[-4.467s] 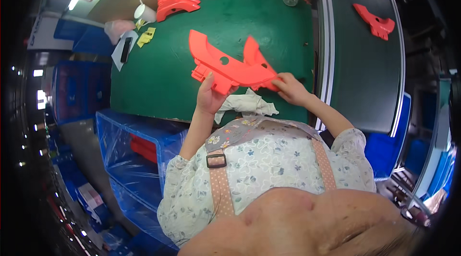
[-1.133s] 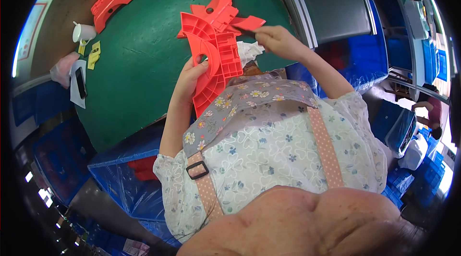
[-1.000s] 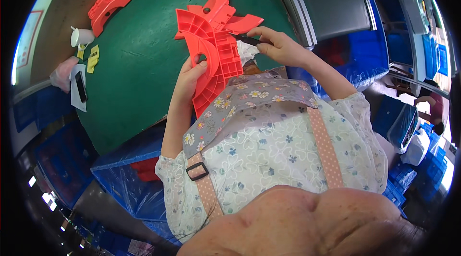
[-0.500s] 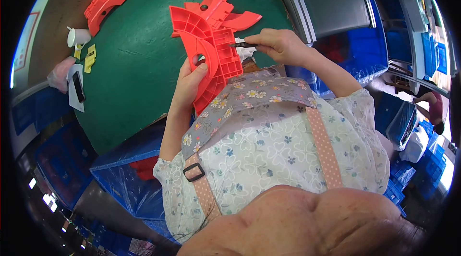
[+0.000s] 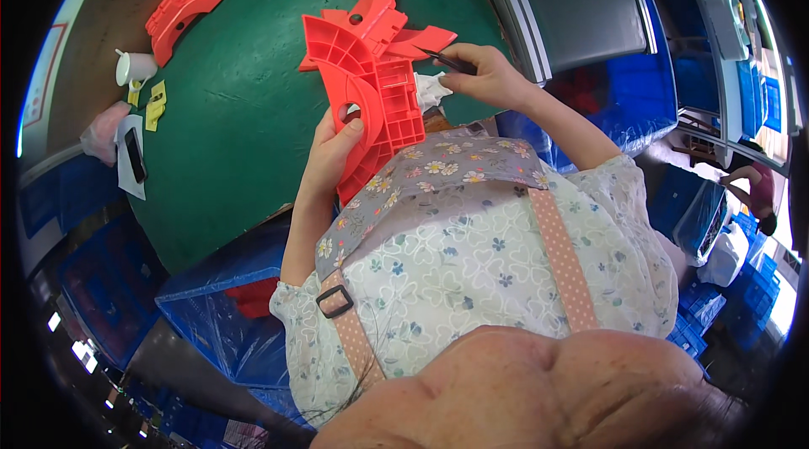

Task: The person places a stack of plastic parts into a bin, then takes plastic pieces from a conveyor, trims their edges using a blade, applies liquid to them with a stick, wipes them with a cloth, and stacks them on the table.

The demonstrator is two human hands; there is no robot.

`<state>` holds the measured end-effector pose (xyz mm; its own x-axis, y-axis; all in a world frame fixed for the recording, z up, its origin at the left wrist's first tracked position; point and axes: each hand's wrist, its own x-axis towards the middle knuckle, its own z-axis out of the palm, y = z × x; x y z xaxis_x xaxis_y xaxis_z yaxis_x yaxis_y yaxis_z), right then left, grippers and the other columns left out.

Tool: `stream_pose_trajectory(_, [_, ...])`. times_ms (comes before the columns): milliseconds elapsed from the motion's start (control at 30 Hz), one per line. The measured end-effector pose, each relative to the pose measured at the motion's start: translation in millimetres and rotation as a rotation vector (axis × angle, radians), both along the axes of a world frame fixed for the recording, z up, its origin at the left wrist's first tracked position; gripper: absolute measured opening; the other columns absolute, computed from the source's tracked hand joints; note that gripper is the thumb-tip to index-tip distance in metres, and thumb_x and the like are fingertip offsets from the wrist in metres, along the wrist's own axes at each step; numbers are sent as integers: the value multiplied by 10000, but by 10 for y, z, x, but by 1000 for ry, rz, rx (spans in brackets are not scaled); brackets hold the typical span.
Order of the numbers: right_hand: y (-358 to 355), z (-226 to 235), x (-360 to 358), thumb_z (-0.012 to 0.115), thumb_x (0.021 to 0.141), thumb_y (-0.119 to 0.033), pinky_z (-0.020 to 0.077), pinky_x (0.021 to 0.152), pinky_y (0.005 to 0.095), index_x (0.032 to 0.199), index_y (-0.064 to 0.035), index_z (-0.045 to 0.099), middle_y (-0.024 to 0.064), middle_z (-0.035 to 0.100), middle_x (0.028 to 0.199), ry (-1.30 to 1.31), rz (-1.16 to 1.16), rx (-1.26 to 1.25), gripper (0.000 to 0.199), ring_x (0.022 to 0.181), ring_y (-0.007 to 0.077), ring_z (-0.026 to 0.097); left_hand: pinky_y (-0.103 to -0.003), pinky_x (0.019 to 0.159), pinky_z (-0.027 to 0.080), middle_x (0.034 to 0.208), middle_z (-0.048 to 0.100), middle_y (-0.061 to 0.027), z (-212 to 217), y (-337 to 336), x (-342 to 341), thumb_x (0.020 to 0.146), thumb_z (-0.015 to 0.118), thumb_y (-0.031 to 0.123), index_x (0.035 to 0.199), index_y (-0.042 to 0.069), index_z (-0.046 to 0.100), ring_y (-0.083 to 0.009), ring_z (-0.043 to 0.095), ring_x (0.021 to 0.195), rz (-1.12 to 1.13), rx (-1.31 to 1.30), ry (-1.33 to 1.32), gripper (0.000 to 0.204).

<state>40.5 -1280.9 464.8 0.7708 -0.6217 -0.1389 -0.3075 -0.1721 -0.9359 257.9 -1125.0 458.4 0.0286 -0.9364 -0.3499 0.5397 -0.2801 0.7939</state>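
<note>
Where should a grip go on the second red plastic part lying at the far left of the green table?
Judging by its pose, the second red part lies flat and apart from the white cup, so come from above and pinch across its narrow curved arm; the wider end looks too broad to span.

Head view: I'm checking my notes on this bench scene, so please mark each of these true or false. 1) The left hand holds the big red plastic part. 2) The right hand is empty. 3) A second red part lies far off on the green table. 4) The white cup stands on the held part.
1) True: the left hand grips the red plastic part, ribbed side facing up.
2) False: the right hand holds a thin dark tool at the part's edge.
3) True: a second red part lies on the green table.
4) False: the white cup stands by the table's edge, near yellow pieces.
</note>
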Motion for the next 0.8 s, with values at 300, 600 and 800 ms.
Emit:
stream_pose_trajectory(300, [55,66,296,641,785,-118,387,564,260,890,3,581,29,528,684,81,32,-155,171,632,89,463,-276,878,394,1125,518,-63,4,-64,59,857,505,116,1208,-3,427,-130,495,1001,-9,-34,-63,379])
stream_pose_trajectory(600, [65,-140,464,608,771,-73,407,543,343,783,-21,527,104,515,706,10,47,-506,98,616,259,519,-264,862,399,1105,521,-41,-76,-161,80,857,502,107,1189,-5,442,-112,493,977,-37,6,-51,356])
stream_pose_trajectory(800, [-285,-351,511,625,761,-183,450,550,394,790,-57,573,106,567,781,31,-158,-726,139,687,301,558,-271,882,403,1116,523,-58,-298,-229,103,855,484,83,1204,-10,435,-124,505,1005,-13,53,51,364])
